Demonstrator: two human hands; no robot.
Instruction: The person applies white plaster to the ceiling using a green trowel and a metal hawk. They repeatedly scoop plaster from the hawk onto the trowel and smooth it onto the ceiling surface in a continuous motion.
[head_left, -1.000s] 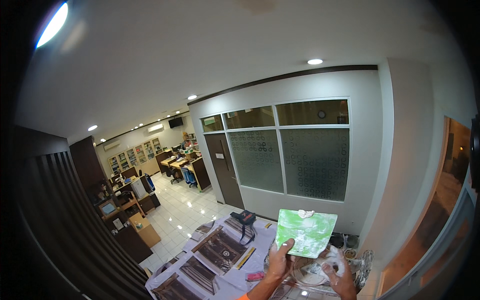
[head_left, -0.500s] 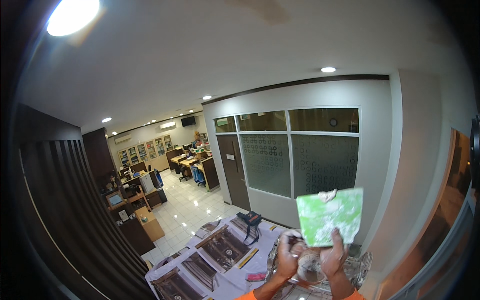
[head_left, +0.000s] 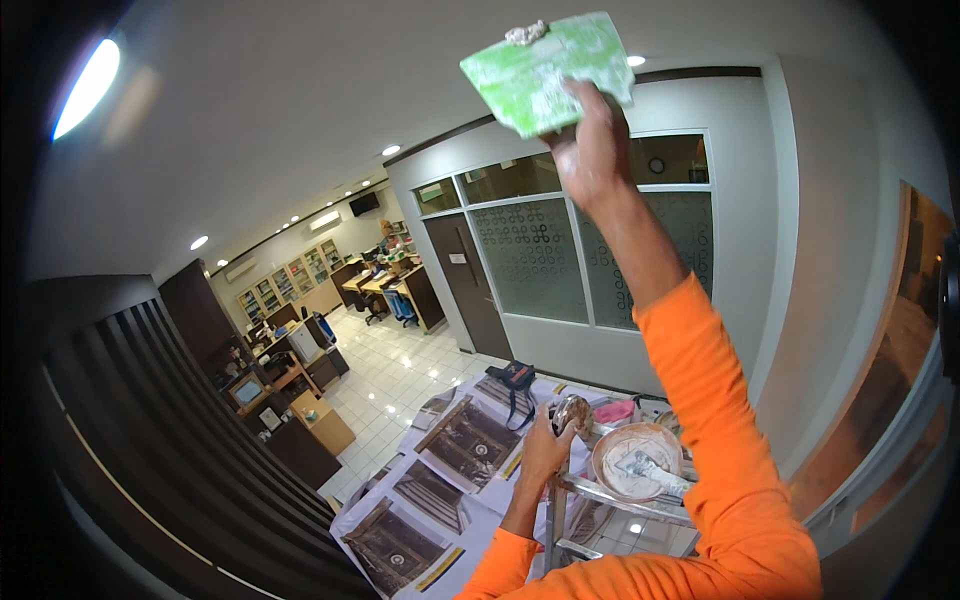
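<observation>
My right hand [head_left: 595,145] is raised high toward the ceiling, closed on a flat green putty spreader [head_left: 550,75] with the thumb on its face. White putty smears the spreader, and a lump of putty sits at its upper edge. Lower down, my left hand [head_left: 545,445] is closed around the top corner of a metal stepladder [head_left: 555,515], beside a shiny, stained lump whose kind I cannot make out. On the ladder top sits a round bowl [head_left: 610,478] of white putty. A putty-coated tool [head_left: 655,470] leans in it.
Below lies a printed sheet [head_left: 470,445] with a dark bag [head_left: 515,378] on it. A pink cloth [head_left: 613,411] is near the bowl. Dark slatted panelling [head_left: 150,430] stands left, a glazed partition [head_left: 530,255] ahead. Office desks [head_left: 395,275] are farther back, and the ceiling [head_left: 300,100] is close overhead.
The spreader has gone up and left in my right hand, from above the bowl to near the ceiling. My left hand has moved away from the bowl, down-left to the ladder's corner.
</observation>
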